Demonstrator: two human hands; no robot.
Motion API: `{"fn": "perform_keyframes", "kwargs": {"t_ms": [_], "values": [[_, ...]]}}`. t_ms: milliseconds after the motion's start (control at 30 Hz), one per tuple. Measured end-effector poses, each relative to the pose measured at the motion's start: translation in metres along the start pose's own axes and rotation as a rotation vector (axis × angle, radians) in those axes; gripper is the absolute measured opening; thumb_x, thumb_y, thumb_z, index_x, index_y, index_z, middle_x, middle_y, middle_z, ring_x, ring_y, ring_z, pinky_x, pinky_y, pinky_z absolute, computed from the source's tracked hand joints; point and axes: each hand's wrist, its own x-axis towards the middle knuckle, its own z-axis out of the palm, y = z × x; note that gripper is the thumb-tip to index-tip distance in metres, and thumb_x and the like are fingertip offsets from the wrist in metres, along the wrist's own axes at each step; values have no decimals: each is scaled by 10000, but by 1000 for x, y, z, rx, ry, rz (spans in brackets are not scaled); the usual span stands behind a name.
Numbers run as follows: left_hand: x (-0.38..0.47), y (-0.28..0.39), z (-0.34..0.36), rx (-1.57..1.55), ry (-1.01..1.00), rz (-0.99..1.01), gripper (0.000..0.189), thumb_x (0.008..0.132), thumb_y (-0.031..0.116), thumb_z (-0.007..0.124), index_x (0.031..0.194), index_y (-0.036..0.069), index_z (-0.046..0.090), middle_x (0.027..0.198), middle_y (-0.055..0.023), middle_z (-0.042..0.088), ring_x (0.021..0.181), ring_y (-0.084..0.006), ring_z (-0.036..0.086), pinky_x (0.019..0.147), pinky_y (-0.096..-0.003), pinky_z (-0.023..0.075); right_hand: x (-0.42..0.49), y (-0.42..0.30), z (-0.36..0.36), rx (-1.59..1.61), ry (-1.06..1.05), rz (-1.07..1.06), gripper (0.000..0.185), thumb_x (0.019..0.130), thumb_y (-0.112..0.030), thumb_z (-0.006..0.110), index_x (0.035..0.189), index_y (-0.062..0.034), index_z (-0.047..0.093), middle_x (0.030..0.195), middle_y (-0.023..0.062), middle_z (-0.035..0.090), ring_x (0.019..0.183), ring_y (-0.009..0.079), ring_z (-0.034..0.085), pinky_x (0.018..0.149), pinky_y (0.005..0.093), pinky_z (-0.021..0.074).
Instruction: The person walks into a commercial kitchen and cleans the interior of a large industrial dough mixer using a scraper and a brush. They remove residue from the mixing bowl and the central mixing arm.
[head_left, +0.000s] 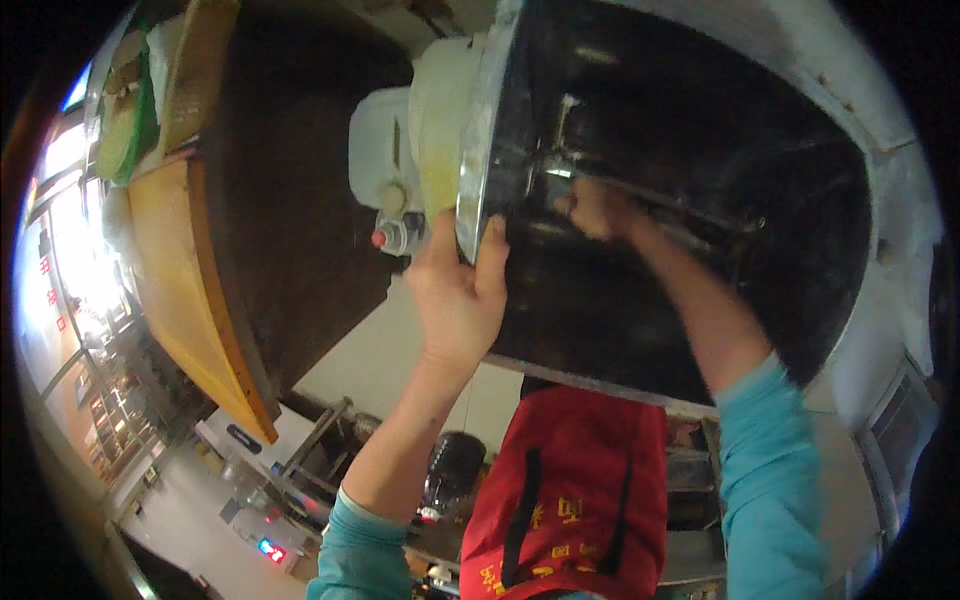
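In front of me is a large metal-rimmed basin (480, 142) with a dark, shiny interior. My left hand (457, 292) grips its near-vertical left rim, the thumb inside and the fingers outside. Deep within the basin, my right hand (600, 210) is blurred, its fingers curled beside a bright metallic glint. Whether it holds anything cannot be made out. A thin rod-like line (690, 206) runs rightward from that hand. Just outside the gripped rim are a pale yellow container (439, 120), a white plastic jerrycan (373, 150) and a small container with a red cap (390, 234).
A yellow wooden panel (172, 277) with a thick edge stands to the left, below a green plastic basket (127, 139). My red apron (577, 465) bears yellow writing. Beside it is a dark, ribbed bottle (455, 465). A lit display (271, 551) glows at lower left.
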Motion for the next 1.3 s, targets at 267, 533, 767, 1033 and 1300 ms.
{"fn": "perform_keyframes", "kwargs": {"t_ms": [267,533,767,1033,1300], "values": [[-1,-6,3,5,27,72,194,873,155,666,911,-17,584,644,-185,580,558,-359,583,507,-370,433,-26,-7,-1,624,-135,342,460,938,-363,573,1156,29,474,778,67,508,600,140,486,427,283,388],[-1,-1,2,-32,26,45,187,873,145,661,900,-16,572,643,-184,576,558,-365,578,511,-377,435,-14,4,-8,649,-227,335,421,924,-397,580,1005,9,504,710,37,477,585,134,475,443,302,415],[-1,-1,0,-18,18,41,182,872,137,659,915,-19,575,652,-190,576,565,-363,583,514,-372,441,7,19,15,-39,105,-8,384,898,-306,590,854,75,609,849,221,656,732,280,686,538,406,514],[-3,-8,1,1,32,73,216,898,167,640,920,-39,581,623,-117,582,563,-184,537,573,-286,438,-28,23,28,449,-112,259,498,909,-429,582,1066,42,552,757,140,609,645,230,632,494,380,479],[-4,-2,0,-18,24,16,179,865,140,665,879,-11,571,668,-194,572,566,-364,575,516,-375,439,-36,-14,-3,779,33,341,411,925,-416,556,932,-5,576,575,21,439,447,140,433,395,323,357]]}}
